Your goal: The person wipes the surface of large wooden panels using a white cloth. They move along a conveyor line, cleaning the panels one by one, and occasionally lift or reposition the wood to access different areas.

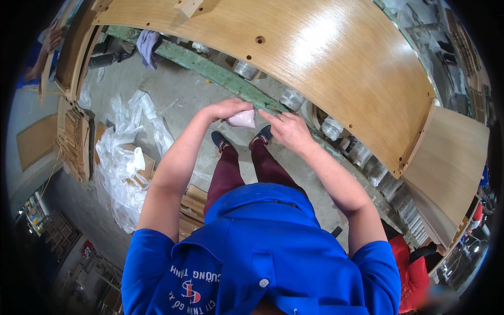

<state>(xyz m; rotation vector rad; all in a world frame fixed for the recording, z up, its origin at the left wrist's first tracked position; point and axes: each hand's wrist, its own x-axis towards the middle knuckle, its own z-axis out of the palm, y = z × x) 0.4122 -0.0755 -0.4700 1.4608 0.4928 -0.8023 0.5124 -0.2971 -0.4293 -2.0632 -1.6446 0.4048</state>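
Note:
My left hand [229, 108] is closed round a folded pale pink cloth [242, 119], whose lower part hangs below the fingers. To its right, my right hand [289, 130] has the index finger stretched toward the cloth, a small gap away; its other fingers are partly bent, and nothing shows in them. Both hands are in front of a green rail [218, 73]. Beyond the rail lies a large varnished wooden panel [315, 50] with several dark holes along its edges.
Plastic-wrapped rollers [332, 127] line the rail under the panel. A purple cloth [148, 47] drapes over the rail. Crumpled clear plastic [121, 168] lies on the floor at left, beside stacked wood pieces [76, 139]. A person in red [415, 275] is at lower right; another person's hand [51, 38] shows at upper left.

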